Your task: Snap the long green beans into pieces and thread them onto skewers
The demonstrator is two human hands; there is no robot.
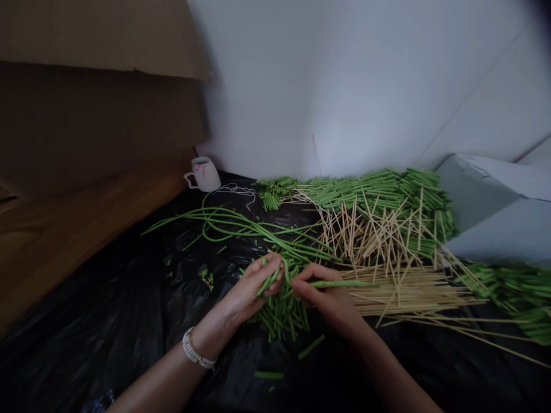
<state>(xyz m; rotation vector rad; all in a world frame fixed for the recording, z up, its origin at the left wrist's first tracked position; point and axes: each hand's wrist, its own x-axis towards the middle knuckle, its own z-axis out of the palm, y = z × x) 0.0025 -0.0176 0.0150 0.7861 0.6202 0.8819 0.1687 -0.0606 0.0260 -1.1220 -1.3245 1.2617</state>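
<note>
Wearing a beaded bracelet, my left hand is closed on several short pieces of green stem. My right hand pinches a longer green stem that reaches out to the right over the sticks. The two hands are close together, with a bent bit of green between them. Below them lies a pile of cut green pieces. Long uncut green stems curve across the black plastic sheet just behind my hands. Two loose pieces lie nearer, one of them flat.
Thin wooden sticks lie at the right, more crisscrossed behind. Stacked green bundles line the white wall. A mug and white string stand back left. Greens lie far right, near a pale box.
</note>
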